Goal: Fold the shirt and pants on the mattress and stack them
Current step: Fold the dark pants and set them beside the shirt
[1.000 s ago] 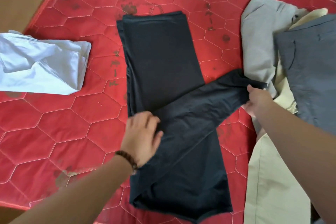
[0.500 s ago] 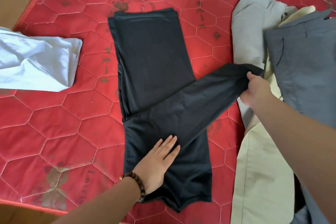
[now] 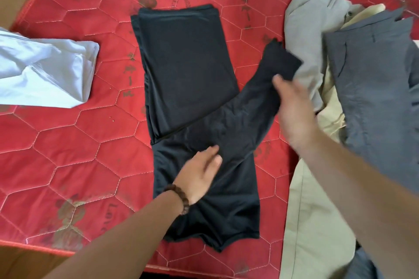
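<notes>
The black shirt (image 3: 192, 79) is pressed flat by the open left hand (image 3: 199, 176); its sleeve (image 3: 281, 61), beyond the blurred, seemingly open right hand (image 3: 292, 106), may unfold.

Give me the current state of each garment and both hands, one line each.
black shirt: flat on the mattress, partly folded, sleeve angled out right.
left hand: flat, pressing the shirt.
right hand: at the sleeve, blurred; grip unclear.
white garment: folded, far left.
grey pants: unfolded, heaped on the right.
</notes>
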The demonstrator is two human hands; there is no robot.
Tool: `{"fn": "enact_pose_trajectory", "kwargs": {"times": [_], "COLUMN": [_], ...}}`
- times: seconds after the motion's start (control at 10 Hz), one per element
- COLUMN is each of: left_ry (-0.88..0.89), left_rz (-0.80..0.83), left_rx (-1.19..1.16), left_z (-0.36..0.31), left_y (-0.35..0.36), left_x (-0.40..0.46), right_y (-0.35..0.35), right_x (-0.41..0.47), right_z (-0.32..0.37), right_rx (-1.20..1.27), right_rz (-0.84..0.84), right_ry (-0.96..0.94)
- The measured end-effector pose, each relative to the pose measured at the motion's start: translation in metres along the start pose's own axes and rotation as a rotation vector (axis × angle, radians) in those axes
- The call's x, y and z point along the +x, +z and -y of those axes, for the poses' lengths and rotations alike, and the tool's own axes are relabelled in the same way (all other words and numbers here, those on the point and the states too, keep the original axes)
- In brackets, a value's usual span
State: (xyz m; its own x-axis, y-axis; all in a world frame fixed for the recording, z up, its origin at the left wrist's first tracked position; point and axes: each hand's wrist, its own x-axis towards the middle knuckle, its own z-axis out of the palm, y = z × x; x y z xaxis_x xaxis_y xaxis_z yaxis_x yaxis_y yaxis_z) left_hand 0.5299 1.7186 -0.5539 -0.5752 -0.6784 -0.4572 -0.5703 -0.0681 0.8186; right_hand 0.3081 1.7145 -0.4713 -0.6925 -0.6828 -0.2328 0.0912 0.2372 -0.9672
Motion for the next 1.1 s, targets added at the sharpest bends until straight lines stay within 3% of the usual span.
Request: {"fn": "enact_pose_trajectory", "kwargs": {"times": [0.1, 0.2, 0.3, 0.4, 0.5, 0.6, 0.7, 0.8, 1.0, 1.1], "left_ry": [-0.35, -0.434, -0.571, -0.616, -0.634, -0.661, -0.646, -0.652, -0.688, -0.713], "left_rz": [-0.118, -0.1, -0.13, -0.261, -0.216, -0.149, -0.112, -0.116, -0.054, -0.049], "left_rx": [-1.002, -1.254, -1.096, -0.816, -0.788, -0.845, -0.92, -0.985, -1.131, -1.212], "left_z": [-0.013, 0.005, 0.028, 0.038, 0.041, 0.051, 0.057, 0.058, 0.055, 0.055], "left_y": [-0.044, -0.08, -0.073, -0.066, -0.067, -0.067, -0.071, -0.072, -0.072, -0.072], "left_x": [0.0, -0.008, -0.015, -0.013, -0.016, -0.025, -0.03, -0.031, -0.029, -0.026], "right_y": [0.042, 0.072, 0.077, 0.073, 0.063, 0.057, 0.054, 0.052, 0.038, 0.032], "right_x": [-0.073, -0.128, -0.151, -0.151, -0.136, -0.106, -0.084, -0.075, -0.072, -0.066], "right_z": [-0.023, -0.079, -0.122, -0.128, -0.123, -0.121, -0.131, -0.137, -0.14, -0.135], "right_rx": [-0.411, -0.872, -1.288, -1.218, -1.18, -1.302, -1.366, -1.231, -1.514, -1.519], "right_rz": [0.336, 0.774, 0.913, 0.905, 0.738, 0.525, 0.509, 0.42, 0.555, 0.643], "right_ry": [-0.409, -0.534, -0.427, -0.499, -0.686, -0.634, -0.435, -0.374, -0.339, -0.334]}}
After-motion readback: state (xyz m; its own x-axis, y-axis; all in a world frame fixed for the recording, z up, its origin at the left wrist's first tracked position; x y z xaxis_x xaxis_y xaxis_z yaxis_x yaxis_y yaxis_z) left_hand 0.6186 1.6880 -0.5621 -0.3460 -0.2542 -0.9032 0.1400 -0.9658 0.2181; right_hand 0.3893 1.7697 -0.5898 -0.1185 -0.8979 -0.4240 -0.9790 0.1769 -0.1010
